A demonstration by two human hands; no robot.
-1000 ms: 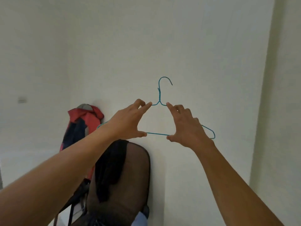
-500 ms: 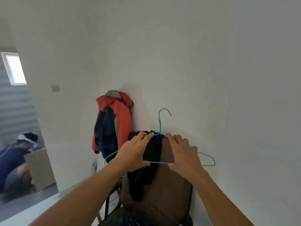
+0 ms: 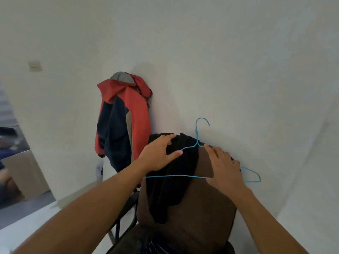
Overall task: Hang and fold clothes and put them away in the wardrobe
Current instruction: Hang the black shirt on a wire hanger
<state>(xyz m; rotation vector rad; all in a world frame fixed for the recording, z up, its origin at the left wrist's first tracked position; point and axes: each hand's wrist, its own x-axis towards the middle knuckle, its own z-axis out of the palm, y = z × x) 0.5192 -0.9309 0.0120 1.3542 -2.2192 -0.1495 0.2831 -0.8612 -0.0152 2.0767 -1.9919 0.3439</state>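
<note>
Left hand: left hand is out front, fingers spread and only lightly bent, resting on top of the black garment. No closed grip shows.
Right hand: right hand has the hanger, index finger up at the neck, thumb down on the bottom bar, the wire pinched in that span.
Hanger: thin blue wire, hook up, held flat just in front of the garment. Its left end is hidden behind the left wrist.
Black garment: draped over the top of the brown chair back, one part trailing down the front.
Behind: a red and navy jacket hangs against the wall, left of the chair. A wall switch sits farther left, and a blurred person is at the frame's edge.
Step in hand: by my read, getting this garment onto the hanger. No wardrobe is in view.
Doing it well: lift the cloth clear of the chair first and find the neck opening. Feed one wire shoulder in at a time and keep the hook centred, because wire this thin snags and tips easily.
Count: two hands, one hanger, one black garment, one chair, one jacket, one switch, one other person.
</note>
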